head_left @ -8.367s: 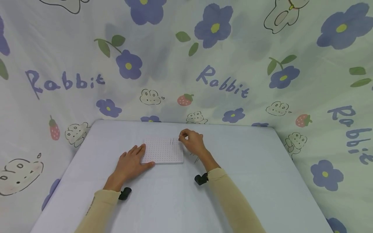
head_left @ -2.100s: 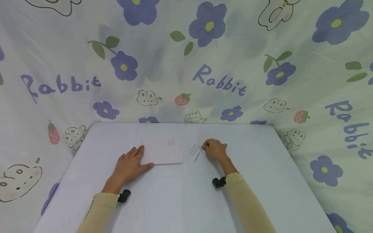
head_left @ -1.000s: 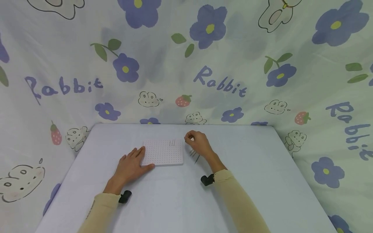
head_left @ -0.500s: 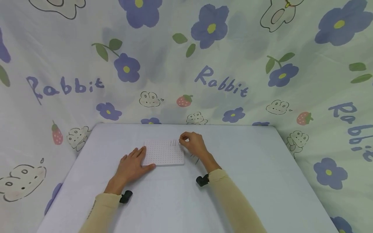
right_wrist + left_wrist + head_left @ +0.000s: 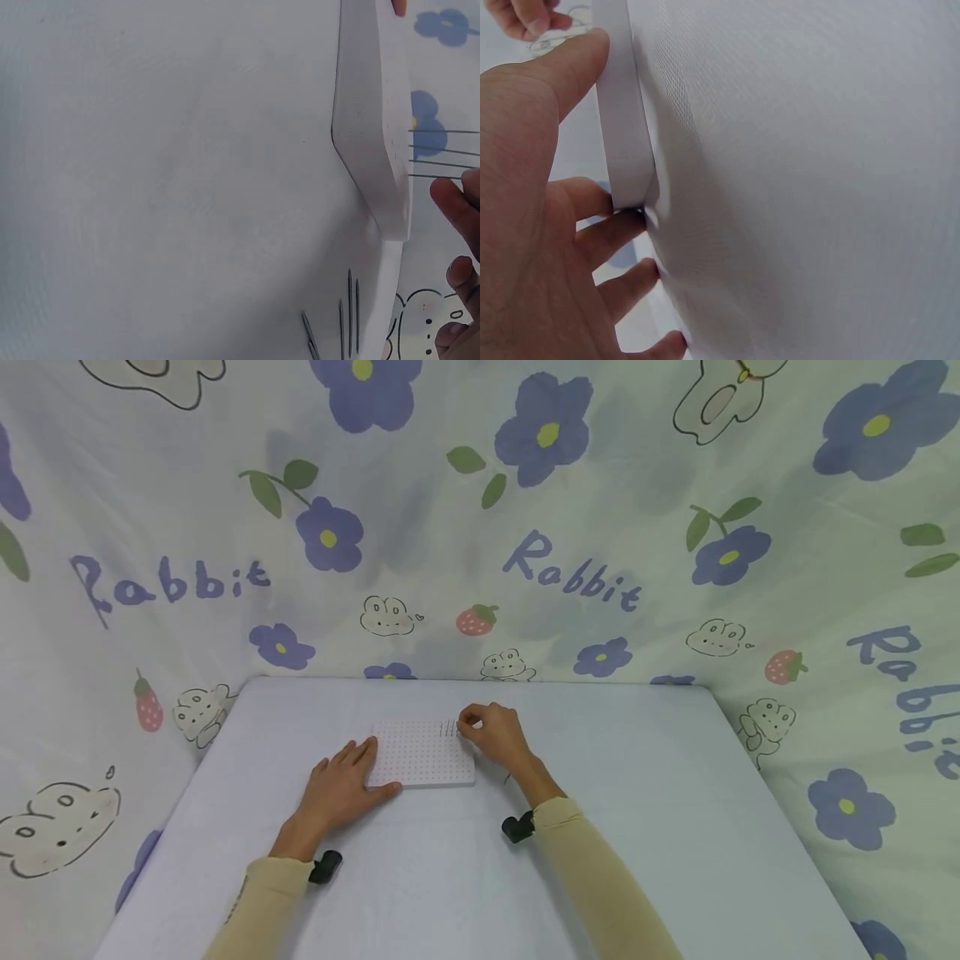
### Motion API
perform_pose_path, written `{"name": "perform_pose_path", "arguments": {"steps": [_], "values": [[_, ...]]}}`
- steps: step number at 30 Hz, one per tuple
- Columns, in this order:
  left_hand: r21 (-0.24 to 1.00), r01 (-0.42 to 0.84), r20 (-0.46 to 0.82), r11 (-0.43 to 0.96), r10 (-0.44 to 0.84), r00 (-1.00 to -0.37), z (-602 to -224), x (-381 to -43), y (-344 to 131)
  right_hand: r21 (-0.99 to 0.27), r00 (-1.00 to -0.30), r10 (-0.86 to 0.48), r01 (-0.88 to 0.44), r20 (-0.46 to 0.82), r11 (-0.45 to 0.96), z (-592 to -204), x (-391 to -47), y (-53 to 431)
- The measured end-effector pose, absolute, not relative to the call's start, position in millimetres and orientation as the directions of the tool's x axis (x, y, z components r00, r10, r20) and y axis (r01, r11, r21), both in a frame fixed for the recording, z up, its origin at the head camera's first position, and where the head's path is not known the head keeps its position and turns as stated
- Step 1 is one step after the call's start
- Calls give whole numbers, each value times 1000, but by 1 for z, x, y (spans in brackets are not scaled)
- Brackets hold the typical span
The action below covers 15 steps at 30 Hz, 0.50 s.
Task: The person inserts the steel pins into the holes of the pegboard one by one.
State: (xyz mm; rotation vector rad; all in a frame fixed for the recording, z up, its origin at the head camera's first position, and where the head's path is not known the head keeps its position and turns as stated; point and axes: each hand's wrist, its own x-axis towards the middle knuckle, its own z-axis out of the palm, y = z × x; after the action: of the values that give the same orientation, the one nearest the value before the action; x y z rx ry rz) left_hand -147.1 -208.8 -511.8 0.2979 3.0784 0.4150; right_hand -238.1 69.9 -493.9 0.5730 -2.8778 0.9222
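A white board with a grid of small holes (image 5: 420, 766) lies flat on the table. My left hand (image 5: 333, 789) is spread at its left side, thumb along the near edge and index finger at the left edge. My right hand (image 5: 498, 733) is over the board's far right corner, pinching a thin metal needle (image 5: 429, 177) between thumb and fingertips. That needle stands in line with three other upright needles (image 5: 448, 151) in the board. Several loose needles (image 5: 349, 311) lie on the table right of the board, mostly hidden by my right hand in the head view.
A white cloth covers the table (image 5: 420, 877). Behind it hangs a curtain (image 5: 420, 485) printed with flowers and rabbits. Small black wrist cameras (image 5: 517, 827) sit at both sleeve cuffs.
My right hand has picked up a needle from the loose ones and moved left to the board's far right corner. Upright needles have increased since the earliest frame. My left hand has stayed put.
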Motion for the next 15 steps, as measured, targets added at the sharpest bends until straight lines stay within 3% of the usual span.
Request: {"name": "perform_pose_path", "arguments": {"steps": [15], "values": [[274,187,-12,944,198,-980,-510,-146,-209,-512,-936,-302,-352,180,784,-503,-237,68]]}}
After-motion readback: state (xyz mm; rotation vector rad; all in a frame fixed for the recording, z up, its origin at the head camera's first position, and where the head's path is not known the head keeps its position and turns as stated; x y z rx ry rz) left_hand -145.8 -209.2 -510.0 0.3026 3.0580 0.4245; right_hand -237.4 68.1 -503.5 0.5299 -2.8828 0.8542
